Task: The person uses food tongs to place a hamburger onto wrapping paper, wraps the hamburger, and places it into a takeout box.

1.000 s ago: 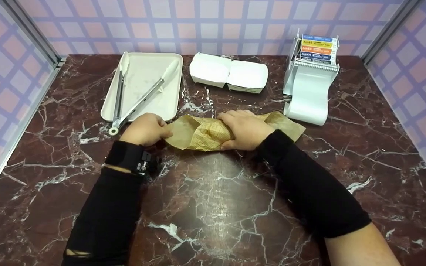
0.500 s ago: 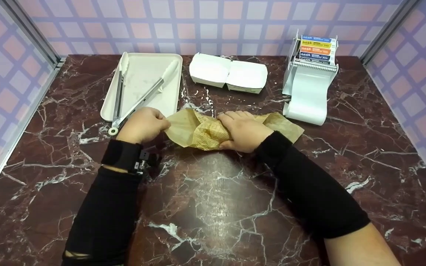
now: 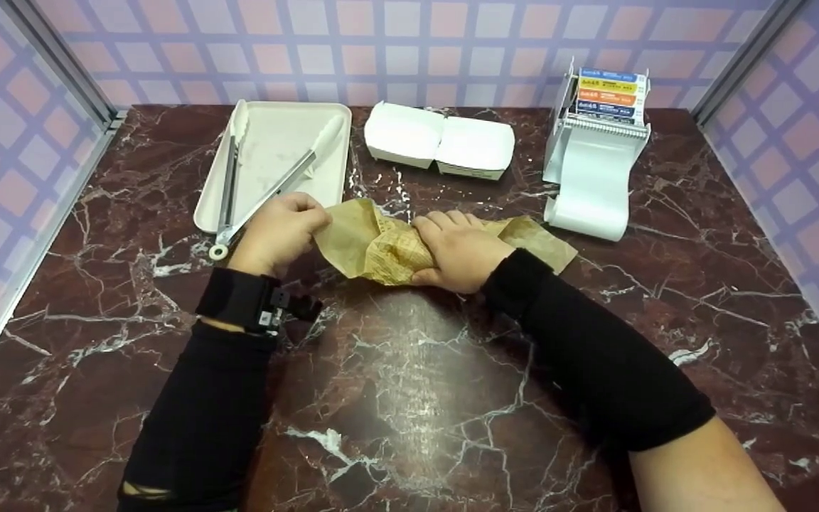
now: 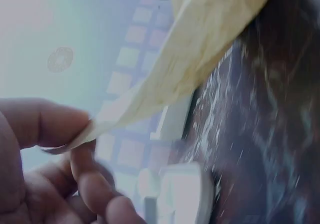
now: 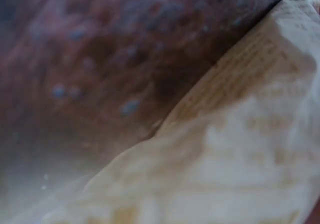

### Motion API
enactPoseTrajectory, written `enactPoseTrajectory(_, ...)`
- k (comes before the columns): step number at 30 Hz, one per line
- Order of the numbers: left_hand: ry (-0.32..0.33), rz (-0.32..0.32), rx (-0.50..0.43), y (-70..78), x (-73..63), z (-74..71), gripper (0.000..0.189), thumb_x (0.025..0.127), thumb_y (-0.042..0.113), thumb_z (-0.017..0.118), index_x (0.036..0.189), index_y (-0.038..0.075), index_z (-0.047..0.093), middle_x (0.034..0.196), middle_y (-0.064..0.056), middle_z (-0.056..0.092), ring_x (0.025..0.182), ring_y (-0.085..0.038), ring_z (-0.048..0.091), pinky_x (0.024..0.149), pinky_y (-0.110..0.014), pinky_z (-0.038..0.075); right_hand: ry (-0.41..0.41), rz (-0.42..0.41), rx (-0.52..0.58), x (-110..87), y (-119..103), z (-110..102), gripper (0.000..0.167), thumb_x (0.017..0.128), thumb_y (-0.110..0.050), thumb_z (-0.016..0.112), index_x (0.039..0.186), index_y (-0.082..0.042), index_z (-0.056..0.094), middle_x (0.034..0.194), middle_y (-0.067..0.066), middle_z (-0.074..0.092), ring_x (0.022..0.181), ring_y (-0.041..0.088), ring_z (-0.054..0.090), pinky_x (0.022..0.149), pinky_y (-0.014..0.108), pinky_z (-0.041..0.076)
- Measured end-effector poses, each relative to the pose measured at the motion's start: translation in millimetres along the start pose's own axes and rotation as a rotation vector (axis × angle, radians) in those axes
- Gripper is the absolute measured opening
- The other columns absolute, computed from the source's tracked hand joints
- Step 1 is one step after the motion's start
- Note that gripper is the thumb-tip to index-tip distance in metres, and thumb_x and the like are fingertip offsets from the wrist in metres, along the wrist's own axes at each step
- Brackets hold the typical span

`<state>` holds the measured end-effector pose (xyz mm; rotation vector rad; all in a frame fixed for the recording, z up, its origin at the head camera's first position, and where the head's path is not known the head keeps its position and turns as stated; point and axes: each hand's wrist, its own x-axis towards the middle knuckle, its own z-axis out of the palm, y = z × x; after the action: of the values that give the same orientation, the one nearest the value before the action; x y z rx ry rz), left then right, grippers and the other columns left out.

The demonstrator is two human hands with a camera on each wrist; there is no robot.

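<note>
Printed brown wrapping paper (image 3: 397, 252) lies folded round a lumpy bundle in the middle of the table; its contents are hidden. My left hand (image 3: 278, 231) pinches the loose left end of this paper between thumb and fingers. In the left wrist view, the sheet (image 4: 200, 48) stretches up and away from the pinch, raised off the marble. My right hand (image 3: 463, 252) grips the bundle from above, thumb on the near side and fingers over the top. Beyond it the right end of the paper flares out flat. Close up in the right wrist view shows the creased, printed paper (image 5: 240, 139).
A cream tray (image 3: 278, 110) with tongs (image 3: 274, 195) lies behind my left hand. An unfolded white carton (image 3: 477, 146) stands at the back centre. At the back right is a label dispenser (image 3: 608, 96) with a white strip hanging down. Checkered walls (image 3: 416, 43) enclose the dark marble table.
My left hand has lifted and moved slightly away from me, raising the paper's left end. The bundle has shifted slightly left under my right hand.
</note>
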<state>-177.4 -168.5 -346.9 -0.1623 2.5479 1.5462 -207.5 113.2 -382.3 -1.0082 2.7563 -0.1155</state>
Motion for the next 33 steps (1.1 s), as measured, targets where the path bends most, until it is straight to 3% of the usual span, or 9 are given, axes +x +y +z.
enactPoseTrajectory(4, -0.033, -0.049, -0.272, 2.8, -1.0, 10.6, 0.009, 0.101, 0.011, 0.055, 0.093, 0.007, 0.054, 0.099, -0.004, 0.054, 0.085, -0.015, 0.061, 0.077, -0.029, 0.064, -0.003, 0.004, -0.005, 0.2, -1, 0, 0.095, 0.096, -0.063, 0.064, 0.163, -0.006, 0.029, 0.163, 0.018, 0.039, 0.15, 0.04, 0.037, 0.13, 0.058, 0.024)
enactPoseTrajectory(13, -0.105, -0.028, -0.575, 6.6, -1.2, 29.4, 0.014, 0.108, 0.013, 0.048, 0.096, 0.008, 0.051, 0.099, -0.006, 0.062, 0.073, -0.017, 0.069, 0.072, -0.033, 0.063, -0.006, 0.01, -0.015, 0.6, -3, 0, 0.093, 0.097, -0.064, 0.063, 0.162, -0.007, 0.029, 0.161, 0.017, 0.04, 0.148, 0.041, 0.039, 0.128, 0.059, 0.028)
enactPoseTrajectory(16, -0.137, -0.037, -0.71, 0.9, 3.0, 34.6, 0.028, 0.113, 0.03, 0.044, 0.111, 0.005, 0.057, 0.108, -0.011, 0.066, 0.076, -0.019, 0.07, 0.068, -0.03, 0.062, -0.01, 0.012, -0.012, 0.8, -3, 0, 0.093, 0.097, -0.063, 0.064, 0.162, -0.007, 0.029, 0.161, 0.017, 0.04, 0.148, 0.041, 0.039, 0.128, 0.059, 0.028)
enactPoseTrajectory(18, -0.154, -0.086, -0.808, -4.2, 7.5, 38.3, 0.046, 0.113, 0.046, 0.038, 0.119, 0.004, 0.057, 0.107, -0.01, 0.066, 0.076, -0.017, 0.067, 0.066, -0.027, 0.059, -0.014, 0.013, -0.009, 0.7, -3, 0, 0.093, 0.097, -0.064, 0.063, 0.162, -0.007, 0.029, 0.162, 0.017, 0.039, 0.148, 0.041, 0.039, 0.129, 0.059, 0.027)
enactPoseTrajectory(19, -0.162, -0.124, -0.815, -6.4, 8.8, 39.3, 0.058, 0.111, 0.055, 0.034, 0.132, 0.004, 0.055, 0.12, -0.012, 0.066, 0.078, -0.015, 0.065, 0.066, -0.025, 0.057, -0.016, 0.013, -0.009, 0.6, -2, 0, 0.094, 0.097, -0.064, 0.063, 0.162, -0.007, 0.029, 0.162, 0.017, 0.039, 0.149, 0.041, 0.038, 0.129, 0.059, 0.027)
enactPoseTrajectory(23, -0.269, -0.224, -0.907, -10.4, 12.8, 48.6, 0.069, 0.104, 0.072, 0.024, 0.127, 0.014, 0.055, 0.11, -0.003, 0.062, 0.082, -0.012, 0.058, 0.076, -0.027, 0.054, -0.023, 0.01, -0.013, -0.4, -2, 0, 0.095, 0.097, -0.065, 0.062, 0.163, -0.006, 0.027, 0.163, 0.018, 0.037, 0.15, 0.042, 0.037, 0.129, 0.059, 0.026)
enactPoseTrajectory(26, -0.39, -0.197, -0.978, -7.7, 10.1, 56.6, 0.071, 0.103, 0.075, 0.018, 0.13, 0.021, 0.055, 0.112, -0.003, 0.062, 0.099, -0.017, 0.064, 0.093, -0.036, 0.055, -0.028, 0.008, -0.02, -1.5, -2, -1, 0.097, 0.097, -0.066, 0.06, 0.164, -0.005, 0.025, 0.164, 0.018, 0.036, 0.15, 0.042, 0.036, 0.129, 0.059, 0.026)
enactPoseTrajectory(28, -0.447, -0.162, -1.021, -4.1, 7.0, 61.2, 0.077, 0.101, 0.077, 0.014, 0.144, 0.023, 0.05, 0.128, -0.008, 0.061, 0.114, -0.023, 0.064, 0.105, -0.044, 0.053, -0.028, 0.007, -0.026, -2.2, -2, -1, 0.097, 0.098, -0.068, 0.058, 0.165, -0.006, 0.024, 0.165, 0.019, 0.035, 0.152, 0.041, 0.035, 0.13, 0.059, 0.025)
enactPoseTrajectory(33, -0.499, -0.09, -1.059, 2.4, 3.3, 69.8, 0.086, 0.1, 0.078, 0.009, 0.155, 0.021, 0.042, 0.155, -0.024, 0.044, 0.133, -0.034, 0.058, 0.119, -0.054, 0.045, -0.019, -0.009, -0.023, -2.9, -1, -1, 0.097, 0.1, -0.072, 0.048, 0.166, -0.005, 0.023, 0.167, 0.021, 0.034, 0.154, 0.042, 0.033, 0.13, 0.059, 0.025)
